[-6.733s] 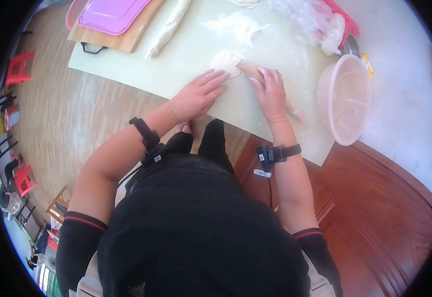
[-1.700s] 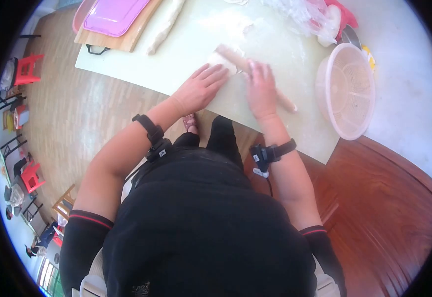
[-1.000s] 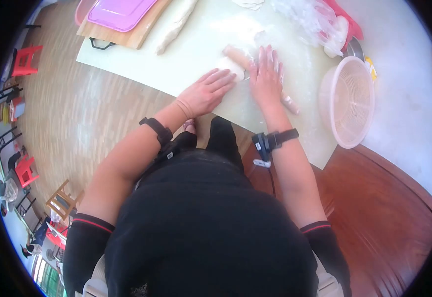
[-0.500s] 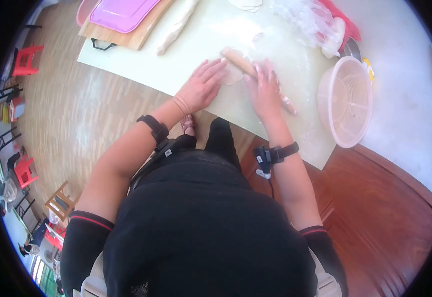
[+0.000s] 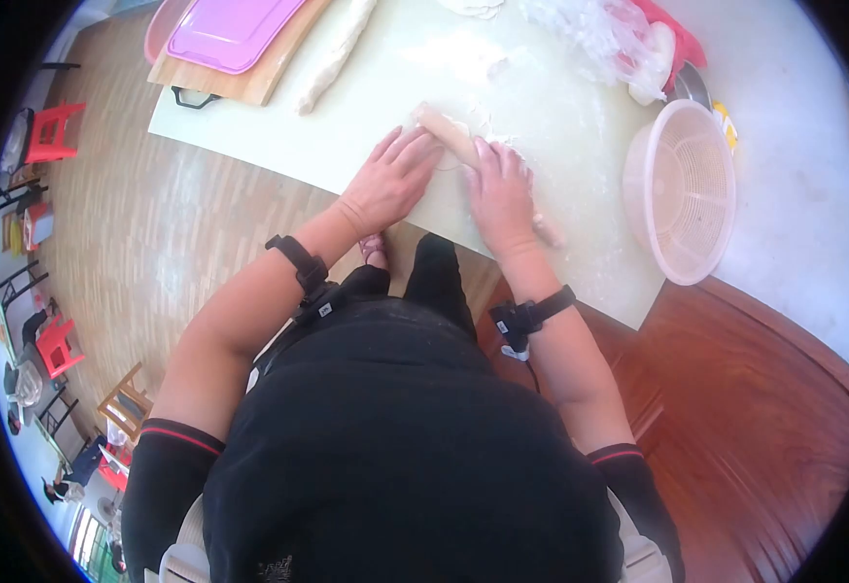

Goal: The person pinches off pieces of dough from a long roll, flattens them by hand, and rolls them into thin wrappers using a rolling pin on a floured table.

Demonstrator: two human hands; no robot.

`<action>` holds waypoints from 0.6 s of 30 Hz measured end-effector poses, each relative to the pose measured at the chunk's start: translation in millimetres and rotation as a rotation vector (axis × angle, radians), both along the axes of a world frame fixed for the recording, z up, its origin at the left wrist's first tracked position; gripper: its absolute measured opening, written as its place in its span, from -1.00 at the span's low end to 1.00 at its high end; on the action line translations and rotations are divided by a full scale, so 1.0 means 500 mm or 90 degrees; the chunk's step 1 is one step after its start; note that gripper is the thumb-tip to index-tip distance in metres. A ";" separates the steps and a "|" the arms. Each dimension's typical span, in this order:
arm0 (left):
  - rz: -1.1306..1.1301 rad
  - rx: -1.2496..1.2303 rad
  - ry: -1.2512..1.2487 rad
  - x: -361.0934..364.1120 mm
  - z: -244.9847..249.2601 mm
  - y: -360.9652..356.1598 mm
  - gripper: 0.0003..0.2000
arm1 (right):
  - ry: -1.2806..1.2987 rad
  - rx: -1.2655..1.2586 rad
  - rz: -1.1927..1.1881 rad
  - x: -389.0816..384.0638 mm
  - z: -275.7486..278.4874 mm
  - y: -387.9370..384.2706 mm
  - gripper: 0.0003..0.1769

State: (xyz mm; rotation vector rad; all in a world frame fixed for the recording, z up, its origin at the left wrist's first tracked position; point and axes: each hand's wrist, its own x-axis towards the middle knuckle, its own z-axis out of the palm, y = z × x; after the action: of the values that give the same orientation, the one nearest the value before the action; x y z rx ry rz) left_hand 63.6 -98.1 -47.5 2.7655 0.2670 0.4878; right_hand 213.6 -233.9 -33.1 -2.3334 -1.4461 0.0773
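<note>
A wooden rolling pin [image 5: 453, 139] lies slantwise over a small flat round of dough [image 5: 450, 161] near the table's front edge. My right hand [image 5: 500, 194] is closed over the pin's middle, and the pin's lower end shows beyond the wrist. At the dough's left edge, my left hand [image 5: 395, 180] has its fingers bent together on the dough, close to the pin's upper end; its thumb is partly hidden. White flour [image 5: 473, 58] dusts the tabletop beyond the hands. Farther back left lies a long roll of dough [image 5: 332, 63].
A pink lid [image 5: 235, 34] rests on a wooden board [image 5: 264, 83] at the back left. To the right stands a pale pink basket [image 5: 643, 194]. Clear plastic bags [image 5: 589, 39] and several flat dough pieces [image 5: 473, 8] are at the back. Red stools [image 5: 53, 133] stand far left.
The rolling pin and my right hand have shifted slightly left and toward me over the dough. My left hand stays beside the dough, its fingers more bent.
</note>
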 end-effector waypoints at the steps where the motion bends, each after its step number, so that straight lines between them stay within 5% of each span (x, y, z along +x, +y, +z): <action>1: 0.000 -0.002 0.002 -0.003 -0.003 0.001 -0.58 | -0.033 -0.008 0.024 -0.008 -0.003 0.003 -0.45; 7: -0.003 -0.009 0.001 -0.013 -0.003 0.000 -0.56 | -0.084 -0.036 -0.056 0.076 -0.014 0.073 -0.36; 15: -0.007 -0.039 -0.033 -0.018 -0.011 0.004 -0.52 | 0.016 -0.061 0.035 0.005 -0.001 0.042 -0.36; 18: -0.010 -0.037 -0.024 -0.020 -0.007 0.005 -0.53 | -0.083 -0.052 -0.050 0.085 -0.010 0.079 -0.36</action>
State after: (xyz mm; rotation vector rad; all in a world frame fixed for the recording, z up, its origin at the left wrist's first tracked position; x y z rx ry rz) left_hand 53.4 -95.8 -51.1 2.6969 0.2472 0.5190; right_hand 256.2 -194.4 -38.3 -2.5000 -1.4342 -0.0396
